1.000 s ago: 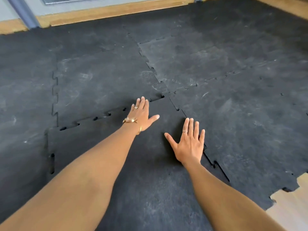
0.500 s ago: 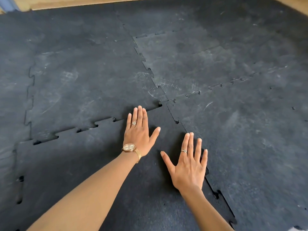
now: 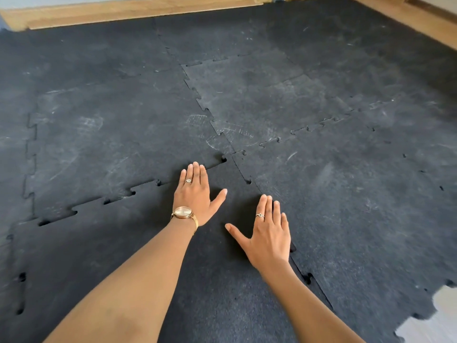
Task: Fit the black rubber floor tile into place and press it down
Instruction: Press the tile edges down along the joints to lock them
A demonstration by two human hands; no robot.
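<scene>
The black rubber floor tile (image 3: pixel 118 246) lies in the near middle of the floor, its jigsaw edges meeting the neighbouring tiles. Small gaps show along its far seam (image 3: pixel 106 201) and its right seam (image 3: pixel 308 278). My left hand (image 3: pixel 195 194) rests flat, palm down, near the tile's far right corner, fingertips at the far seam. It wears a gold watch and a ring. My right hand (image 3: pixel 268 233) lies flat beside it, fingers spread, close to the right seam. Neither hand holds anything.
Scuffed black interlocking tiles (image 3: pixel 272 100) cover the floor all around. A wooden skirting board (image 3: pixel 138 11) runs along the far wall and another at the right (image 3: pixel 420 18). Bare pale floor (image 3: pixel 437 320) shows at the near right corner beyond the tiles' toothed edge.
The view has moved nearer to the tile and tilted down. Both hands stay flat on the tile near its far right corner, in roughly the same places.
</scene>
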